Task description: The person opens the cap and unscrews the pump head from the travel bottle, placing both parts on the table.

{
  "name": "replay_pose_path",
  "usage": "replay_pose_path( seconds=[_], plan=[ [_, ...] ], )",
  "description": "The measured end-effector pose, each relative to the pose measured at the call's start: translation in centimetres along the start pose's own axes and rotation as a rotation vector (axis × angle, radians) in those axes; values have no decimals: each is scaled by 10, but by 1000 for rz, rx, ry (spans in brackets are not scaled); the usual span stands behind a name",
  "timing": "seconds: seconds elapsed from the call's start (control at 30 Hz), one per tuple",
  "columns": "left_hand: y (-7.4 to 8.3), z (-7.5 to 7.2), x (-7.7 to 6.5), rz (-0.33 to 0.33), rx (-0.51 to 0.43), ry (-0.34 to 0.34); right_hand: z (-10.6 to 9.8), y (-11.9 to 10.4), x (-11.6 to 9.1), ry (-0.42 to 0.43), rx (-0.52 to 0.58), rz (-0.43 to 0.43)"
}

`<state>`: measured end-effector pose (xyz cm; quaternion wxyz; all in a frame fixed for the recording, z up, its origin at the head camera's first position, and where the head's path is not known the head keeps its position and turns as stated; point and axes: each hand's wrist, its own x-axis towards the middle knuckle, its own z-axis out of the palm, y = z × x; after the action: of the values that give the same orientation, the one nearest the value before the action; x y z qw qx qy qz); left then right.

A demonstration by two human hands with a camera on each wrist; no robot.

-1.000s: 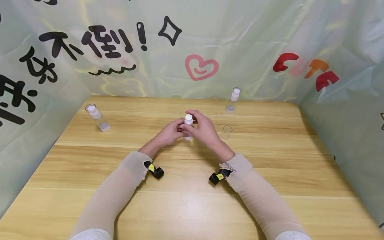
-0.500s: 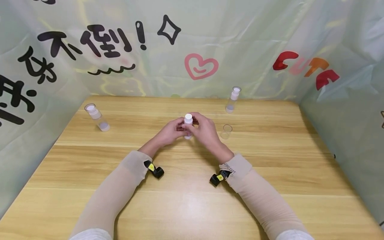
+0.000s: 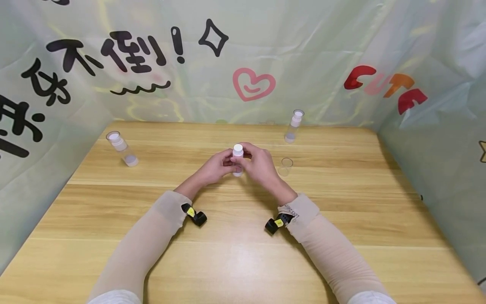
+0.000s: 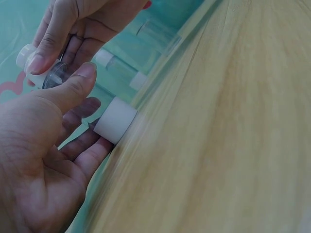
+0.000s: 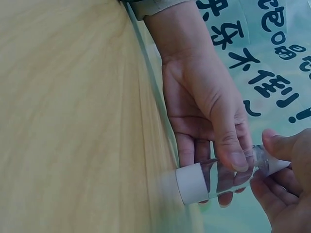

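Note:
A small clear bottle with a white top (image 3: 238,149) and a white base (image 4: 116,120) stands upright at the middle of the table, its base at the tabletop. My left hand (image 3: 215,169) grips the clear body (image 5: 226,175) from the left, thumb in front and fingers behind. From the other side my right hand (image 3: 260,166) pinches the white collar below the top between thumb and fingers. The left wrist view has both thumbs close together on the bottle. To the right of my right hand lies a clear cap (image 3: 286,167), which looks like a see-through cylinder with a dark rim.
A similar capped bottle (image 3: 122,148) stands at the left of the table, and another (image 3: 294,126) at the back right. Printed cloth (image 3: 315,55) walls the table (image 3: 243,257) at the back and sides.
The raised fingers of my right hand have come down a little around the bottle's collar. Both hands keep their place, and the other bottles and the cap have not moved.

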<state>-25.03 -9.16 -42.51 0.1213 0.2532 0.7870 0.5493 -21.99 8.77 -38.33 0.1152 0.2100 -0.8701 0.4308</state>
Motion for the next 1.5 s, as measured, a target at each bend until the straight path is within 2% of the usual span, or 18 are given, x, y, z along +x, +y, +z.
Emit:
replay_pose_path(
  seconds=[0.17,0.33,0.47,0.67,1.03,1.23,1.5],
  plan=[
    [-1,0,0,10,-4,-8,-4,0,2,-72,58,35],
    [-2,0,0,10,-30,-16,-9,5,5,-147,166,72],
    [-2,0,0,9,-12,-10,-15,10,7,-182,223,49],
    [0,0,0,-2,20,-7,-22,13,9,-219,215,23],
    [5,0,-2,-14,32,0,-30,13,9,-257,213,41],
    [3,0,-1,-19,49,6,-34,7,10,-220,221,30],
    [1,0,0,-2,23,-7,-29,1,9,-142,194,66]
  ],
)
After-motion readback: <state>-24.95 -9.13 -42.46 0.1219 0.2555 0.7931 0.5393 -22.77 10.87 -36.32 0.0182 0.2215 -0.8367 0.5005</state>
